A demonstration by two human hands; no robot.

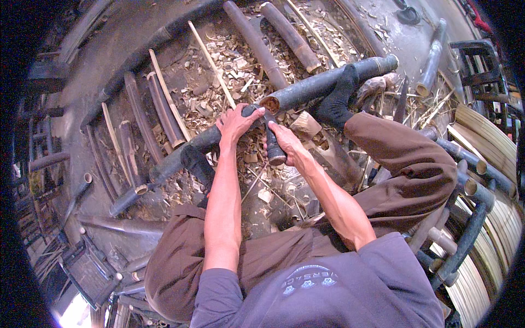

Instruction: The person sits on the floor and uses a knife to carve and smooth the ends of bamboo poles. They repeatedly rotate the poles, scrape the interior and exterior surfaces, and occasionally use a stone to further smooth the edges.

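Dark bamboo pole (328, 82) cut end meets left hand (236, 124) gripping it, right hand (287, 145) clasping a dark tool handle (273, 147)

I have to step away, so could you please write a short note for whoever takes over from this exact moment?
Left hand: gripping the dark bamboo pole near its cut end.
Right hand: closed on a dark tool handle; its working end is hidden.
Pole lies across the lap, far end braced by a dark-socked foot.
Done: bamboo chips litter the floor; split strips lie to the left.
Left: cannot tell how much of this pole remains to be worked.
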